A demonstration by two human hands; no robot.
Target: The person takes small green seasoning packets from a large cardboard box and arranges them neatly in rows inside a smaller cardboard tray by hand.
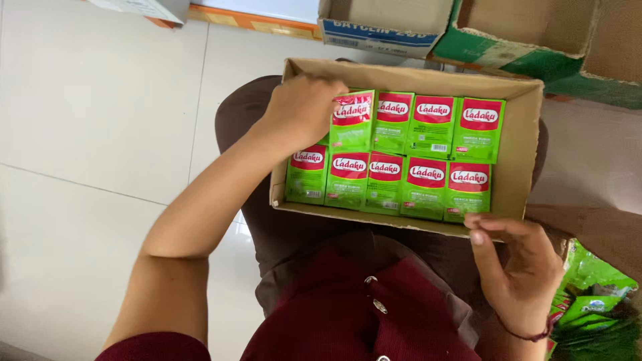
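Green-and-red sachets (pixel 394 154), brown cardboard box (pixel 518 154)

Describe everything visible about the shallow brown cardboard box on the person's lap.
The shallow brown cardboard box is open-topped, rectangular, with plain low walls. It rests across the person's lap above white floor tiles. Two rows of green sachets with red-and-white labels fill most of it. The left hand reaches inside at the upper left sachet; the right hand touches its near rim.
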